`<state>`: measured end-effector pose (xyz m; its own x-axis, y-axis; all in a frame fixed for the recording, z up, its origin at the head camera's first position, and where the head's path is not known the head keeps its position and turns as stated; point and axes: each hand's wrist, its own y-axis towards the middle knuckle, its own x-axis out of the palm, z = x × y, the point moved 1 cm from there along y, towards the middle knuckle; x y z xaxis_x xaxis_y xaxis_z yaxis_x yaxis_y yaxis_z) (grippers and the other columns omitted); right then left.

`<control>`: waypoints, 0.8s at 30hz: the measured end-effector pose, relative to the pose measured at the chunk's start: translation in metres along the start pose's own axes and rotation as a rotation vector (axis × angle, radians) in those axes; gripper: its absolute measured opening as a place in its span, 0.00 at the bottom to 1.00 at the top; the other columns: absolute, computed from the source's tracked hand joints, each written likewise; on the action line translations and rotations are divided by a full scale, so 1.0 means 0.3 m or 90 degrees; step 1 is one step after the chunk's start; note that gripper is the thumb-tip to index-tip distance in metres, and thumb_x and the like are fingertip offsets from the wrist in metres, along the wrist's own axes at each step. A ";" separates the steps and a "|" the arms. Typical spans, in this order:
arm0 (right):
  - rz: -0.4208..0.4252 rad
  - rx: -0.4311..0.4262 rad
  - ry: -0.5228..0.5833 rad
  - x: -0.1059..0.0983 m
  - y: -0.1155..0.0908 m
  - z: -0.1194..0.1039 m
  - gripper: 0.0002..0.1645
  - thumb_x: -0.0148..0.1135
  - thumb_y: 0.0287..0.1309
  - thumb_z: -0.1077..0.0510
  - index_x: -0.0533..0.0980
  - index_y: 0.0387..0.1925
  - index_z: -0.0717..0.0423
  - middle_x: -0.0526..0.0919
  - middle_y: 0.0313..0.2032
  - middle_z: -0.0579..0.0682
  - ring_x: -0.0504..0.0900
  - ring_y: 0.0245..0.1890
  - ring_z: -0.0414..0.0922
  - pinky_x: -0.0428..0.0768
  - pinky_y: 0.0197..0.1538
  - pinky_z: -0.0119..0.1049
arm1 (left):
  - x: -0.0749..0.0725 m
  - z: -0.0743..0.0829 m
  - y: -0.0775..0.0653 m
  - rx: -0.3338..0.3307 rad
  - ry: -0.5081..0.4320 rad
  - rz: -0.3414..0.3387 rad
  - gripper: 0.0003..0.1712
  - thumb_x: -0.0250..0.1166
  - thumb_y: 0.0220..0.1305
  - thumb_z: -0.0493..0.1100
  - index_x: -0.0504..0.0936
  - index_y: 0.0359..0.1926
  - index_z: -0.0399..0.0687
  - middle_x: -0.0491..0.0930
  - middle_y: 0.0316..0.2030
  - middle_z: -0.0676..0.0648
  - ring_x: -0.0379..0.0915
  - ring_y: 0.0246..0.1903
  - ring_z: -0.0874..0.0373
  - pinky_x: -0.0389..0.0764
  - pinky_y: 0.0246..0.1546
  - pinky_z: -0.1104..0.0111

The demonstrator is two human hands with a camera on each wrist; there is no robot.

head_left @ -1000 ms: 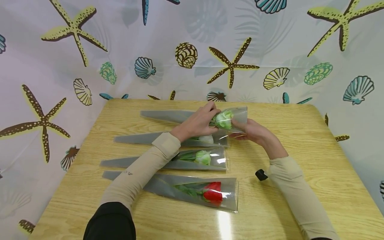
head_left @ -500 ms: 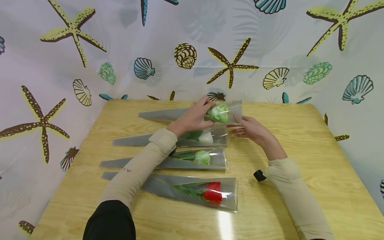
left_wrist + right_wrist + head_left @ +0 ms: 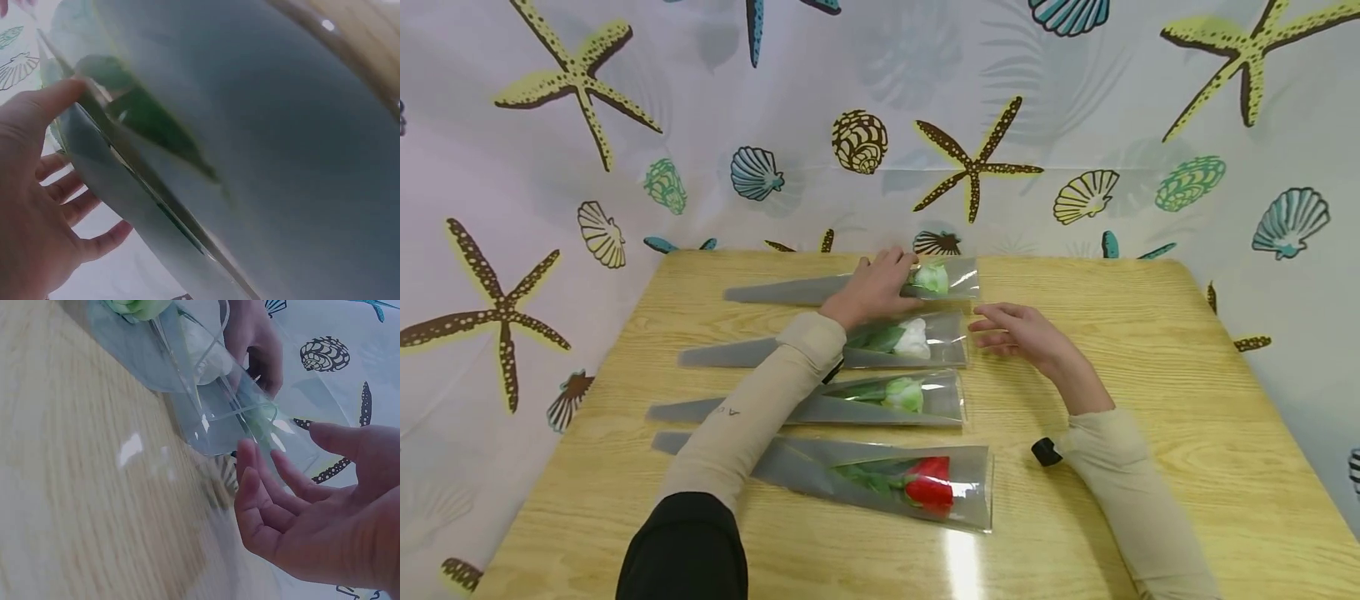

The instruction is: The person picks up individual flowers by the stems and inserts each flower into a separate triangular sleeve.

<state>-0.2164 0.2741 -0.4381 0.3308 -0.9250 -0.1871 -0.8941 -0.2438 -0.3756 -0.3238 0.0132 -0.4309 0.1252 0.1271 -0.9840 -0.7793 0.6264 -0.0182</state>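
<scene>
At the back of the table lies a pale green artificial-looking rose (image 3: 932, 277) in a clear and grey sleeve. My left hand (image 3: 880, 287) is over it just left of the bloom, touching the wrapping. In the left wrist view the thumb (image 3: 59, 97) is at the sleeve's edge, with the other fingers spread beyond it. Past the sleeves' open ends, my right hand (image 3: 1022, 333) hovers with loosely bent fingers and holds nothing. Below lie a wrapped white rose (image 3: 913, 339), another pale green one (image 3: 903, 395) and a red rose (image 3: 929, 484), partly covered by the left forearm.
All the sleeves lie roughly parallel on a wooden table (image 3: 1180, 375), blooms to the right. A patterned cloth (image 3: 880, 83) with starfish and shells hangs behind and along the sides. A black wrist strap piece (image 3: 1047, 452) shows by the right sleeve.
The backmost rose has moved left and now lies flat on the table. My left hand has loosened its hold; my right hand has come away from the sleeve's open end.
</scene>
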 end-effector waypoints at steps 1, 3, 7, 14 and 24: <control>-0.008 -0.002 -0.005 0.005 -0.001 0.002 0.41 0.49 0.81 0.39 0.61 0.79 0.63 0.72 0.73 0.69 0.89 0.48 0.36 0.85 0.55 0.32 | 0.004 -0.003 -0.001 -0.007 0.003 -0.007 0.44 0.64 0.72 0.65 0.63 0.77 0.46 0.70 0.67 0.41 0.68 0.67 0.45 0.70 0.67 0.40; -0.022 -0.005 -0.014 0.015 -0.003 0.005 0.40 0.50 0.81 0.40 0.62 0.78 0.63 0.73 0.72 0.69 0.89 0.47 0.36 0.85 0.54 0.33 | 0.014 -0.010 -0.002 -0.019 0.009 -0.017 0.42 0.65 0.73 0.63 0.64 0.76 0.47 0.70 0.67 0.41 0.69 0.66 0.44 0.70 0.67 0.39; -0.047 -0.008 -0.026 0.030 -0.001 0.004 0.36 0.49 0.82 0.43 0.64 0.77 0.64 0.75 0.70 0.69 0.90 0.45 0.36 0.85 0.53 0.34 | 0.028 -0.029 -0.004 -0.026 0.022 -0.025 0.40 0.65 0.73 0.62 0.66 0.75 0.47 0.71 0.66 0.41 0.71 0.65 0.44 0.70 0.67 0.39; -0.030 -0.021 -0.046 0.036 -0.002 -0.010 0.36 0.50 0.82 0.44 0.65 0.76 0.65 0.78 0.68 0.70 0.90 0.46 0.40 0.86 0.56 0.38 | 0.035 -0.051 -0.018 -0.015 -0.017 -0.059 0.43 0.66 0.71 0.63 0.64 0.78 0.51 0.68 0.70 0.43 0.68 0.67 0.45 0.68 0.67 0.39; 0.091 -0.081 -0.137 -0.037 -0.069 -0.084 0.36 0.51 0.80 0.39 0.68 0.75 0.58 0.81 0.65 0.64 0.89 0.49 0.40 0.85 0.58 0.38 | -0.083 -0.052 -0.104 0.011 -0.147 -0.011 0.31 0.64 0.77 0.53 0.69 0.75 0.51 0.66 0.71 0.43 0.66 0.70 0.46 0.66 0.71 0.39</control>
